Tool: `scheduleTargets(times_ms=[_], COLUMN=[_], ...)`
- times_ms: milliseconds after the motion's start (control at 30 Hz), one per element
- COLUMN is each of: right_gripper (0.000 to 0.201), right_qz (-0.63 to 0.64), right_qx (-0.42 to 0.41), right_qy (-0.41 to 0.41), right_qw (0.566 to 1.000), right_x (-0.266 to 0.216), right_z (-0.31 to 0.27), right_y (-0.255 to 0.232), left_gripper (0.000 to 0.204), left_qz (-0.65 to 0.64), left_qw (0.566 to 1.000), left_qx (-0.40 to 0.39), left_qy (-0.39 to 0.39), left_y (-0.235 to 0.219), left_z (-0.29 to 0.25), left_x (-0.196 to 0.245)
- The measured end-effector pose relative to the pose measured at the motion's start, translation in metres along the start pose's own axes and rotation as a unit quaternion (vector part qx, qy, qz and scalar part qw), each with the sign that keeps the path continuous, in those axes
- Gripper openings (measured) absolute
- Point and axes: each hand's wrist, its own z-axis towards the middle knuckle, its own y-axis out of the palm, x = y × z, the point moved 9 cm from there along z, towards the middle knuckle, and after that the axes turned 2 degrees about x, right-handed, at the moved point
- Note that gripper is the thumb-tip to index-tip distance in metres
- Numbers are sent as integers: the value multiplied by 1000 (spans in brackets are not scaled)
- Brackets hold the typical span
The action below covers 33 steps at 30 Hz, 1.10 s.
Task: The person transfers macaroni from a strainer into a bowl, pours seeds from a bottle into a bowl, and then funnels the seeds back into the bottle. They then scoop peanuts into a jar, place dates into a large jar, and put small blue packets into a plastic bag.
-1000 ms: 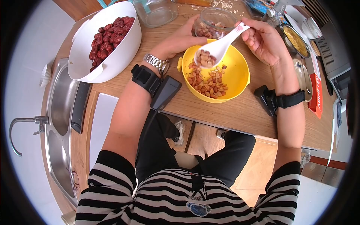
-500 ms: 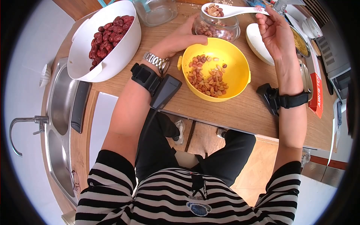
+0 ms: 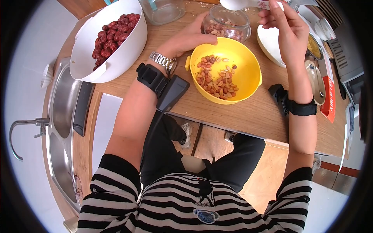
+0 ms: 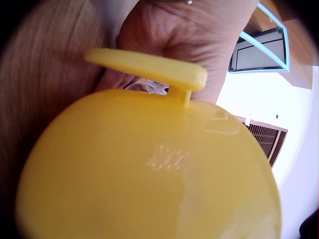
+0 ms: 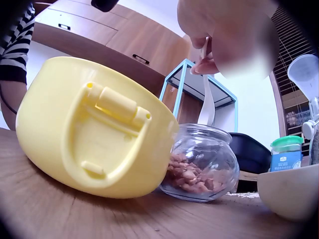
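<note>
My right hand [image 3: 289, 29] pinches the handle of a white soup spoon [image 3: 237, 4] high above a round glass jar [image 3: 226, 24]. In the right wrist view the spoon [image 5: 207, 107] hangs steeply, its bowl end over the jar mouth. Reddish peanuts [image 5: 192, 179] fill the lower part of the jar. My left hand [image 3: 188, 40] is spread at the jar's left side, its extended thumb at the rim of a yellow bowl [image 3: 246, 73]. More peanuts [image 3: 221, 83] lie in that bowl. In the left wrist view the bowl's side hides most of the fingers.
A white basin [image 3: 130, 50] of red dates [image 3: 116, 33] stands at the left beside the steel sink [image 3: 62, 101]. Behind is a clear container [image 3: 165, 11]. At the right are a white bowl [image 3: 270, 44], a glasses-shaped tray [image 3: 316, 83] and a red box [image 3: 328, 99].
My right hand has lifted the spoon of peanuts from the yellow bowl, up and away, to above the jar. The spoon has tipped since. My left hand has hardly moved.
</note>
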Motion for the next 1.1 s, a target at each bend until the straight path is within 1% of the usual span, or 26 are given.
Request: scheduleTargets(times_ms=[33,67,133,167,233,267,333,367,433,467,500,533,567,633,667,700,767,800,867,900,967,1000,1067,1100], right_gripper=[21,21,21,21,23,23,24,24,25,25,24,23,23,23,25,25,25,25,23,23,23,23,23,23], right_qz=[-38,-38,-67,-67,15,15,61,61,90,90,93,95,95,-71,-82,-82,-36,-36,-23,-23,17,17,99,99], right_qx=[2,2,-20,-20,-6,-6,-14,-14,-33,-32,-82,-132,-132,-146,-128,-128,-183,-183,-254,-254,-240,-240,-211,-211], right_qy=[-57,-57,-95,-95,-35,-35,7,7,103,104,122,140,140,146,151,151,224,224,294,294,330,330,347,347], right_qw=[998,998,993,993,999,999,998,998,990,990,985,977,977,976,977,977,956,956,921,921,913,913,909,909], right_x=[-8,-8,-14,-16,-12,-16,-17,-18,-2,0,7,13,16,27,27,29,44,45,58,58,62,63,64,65], right_z=[-2,-3,-6,-5,-1,0,2,2,0,0,-2,-6,-5,-6,-9,-10,-18,-17,-28,-29,-34,-35,-36,-35], right_y=[2,2,7,7,2,0,-4,-5,0,-2,4,11,11,9,12,12,21,21,32,33,35,35,35,34], left_gripper=[87,87,87,87,86,86,86,85,85,84,83,83,83,82,78,74,74,73,73,73,72,71,71,71], left_qz=[0,4,8,20,33,34,36,50,64,26,-11,-11,-17,-22,-8,6,2,-1,-6,-11,-10,-9,-14,-20], left_qw=[1000,1000,1000,1000,999,999,999,999,998,1000,1000,1000,1000,1000,1000,1000,1000,1000,1000,999,999,999,999,999], left_qx=[0,2,3,6,9,6,3,10,16,6,-5,-5,-7,-8,-18,-28,-29,-31,-29,-27,-27,-26,-27,-29], left_qy=[0,-6,-12,-13,-15,-6,3,7,11,7,3,2,0,-2,-3,-4,-2,-1,-6,-12,-18,-24,-20,-16], left_y=[0,0,0,-1,-3,-2,-2,-3,-4,1,5,4,4,2,3,4,5,5,5,5,6,6,7,7], left_z=[0,-1,0,0,1,1,3,3,4,2,1,1,1,1,1,1,0,0,-1,-2,-4,-4,-4,-4], left_x=[0,0,-1,-3,-5,-4,-5,-5,-7,1,5,4,3,1,1,0,1,3,4,4,8,8,9,9])
